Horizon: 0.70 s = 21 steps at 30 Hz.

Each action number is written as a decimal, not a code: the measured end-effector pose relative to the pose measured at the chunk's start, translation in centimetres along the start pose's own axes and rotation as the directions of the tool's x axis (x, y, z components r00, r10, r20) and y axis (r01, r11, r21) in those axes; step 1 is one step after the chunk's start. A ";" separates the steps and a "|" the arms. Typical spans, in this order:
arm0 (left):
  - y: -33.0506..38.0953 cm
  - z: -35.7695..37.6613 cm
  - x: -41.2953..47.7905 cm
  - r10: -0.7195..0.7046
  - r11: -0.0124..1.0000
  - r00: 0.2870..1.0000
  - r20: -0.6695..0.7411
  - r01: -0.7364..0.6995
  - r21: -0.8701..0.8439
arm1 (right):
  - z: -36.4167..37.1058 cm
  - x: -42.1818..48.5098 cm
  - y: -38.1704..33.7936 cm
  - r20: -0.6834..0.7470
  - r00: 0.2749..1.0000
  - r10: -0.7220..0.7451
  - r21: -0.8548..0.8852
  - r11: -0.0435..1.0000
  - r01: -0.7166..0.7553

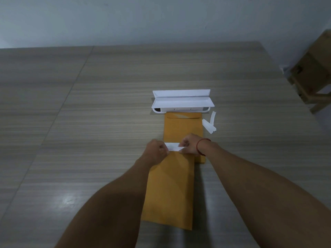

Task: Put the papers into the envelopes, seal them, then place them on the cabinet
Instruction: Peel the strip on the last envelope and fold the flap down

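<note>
A long brown envelope [170,190] lies on the wood-grain table, its near end toward me. At its far end a white strip [173,146] spans between my hands. My left hand [157,149] pinches the strip's left end and my right hand [189,144], with a red cord at the wrist, pinches its right end. Beyond them lies a second brown envelope [182,125], its flap folded down, on top of a small stack whose edges show at the right.
A white plastic tray-like holder [181,101] stands past the envelopes. Peeled white strips [209,125] lie to the right of the far envelope. A wooden stool [312,72] stands beyond the table's right edge. A pale wall runs behind the table.
</note>
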<state>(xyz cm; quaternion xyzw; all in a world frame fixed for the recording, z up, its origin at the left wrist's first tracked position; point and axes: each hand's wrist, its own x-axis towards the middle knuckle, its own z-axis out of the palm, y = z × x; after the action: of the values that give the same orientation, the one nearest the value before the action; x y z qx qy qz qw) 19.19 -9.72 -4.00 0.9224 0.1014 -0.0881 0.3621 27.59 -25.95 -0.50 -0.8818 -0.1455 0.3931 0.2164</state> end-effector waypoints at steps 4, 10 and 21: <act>-0.2 -1.0 0.2 0.036 0.987 0.997 0.066 -0.046 0.154 | 0.3 0.1 0.6 0.019 1.000 -0.018 -0.045 0.999 0.019; 0.8 -1.0 0.1 -0.075 0.991 0.990 0.115 0.062 0.115 | 0.7 0.2 1.0 -0.008 1.000 -0.027 -0.040 0.999 0.027; 1.6 -1.0 0.9 -0.122 0.975 0.980 0.155 0.089 0.205 | 0.2 -0.3 1.3 0.027 0.999 -0.038 -0.160 0.986 0.042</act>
<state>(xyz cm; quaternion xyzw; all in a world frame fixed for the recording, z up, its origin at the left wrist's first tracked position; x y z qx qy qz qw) 20.55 -10.10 -2.49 0.9364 0.1106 -0.1936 0.2710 27.34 -27.10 -1.10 -0.8884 -0.1969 0.3863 0.1507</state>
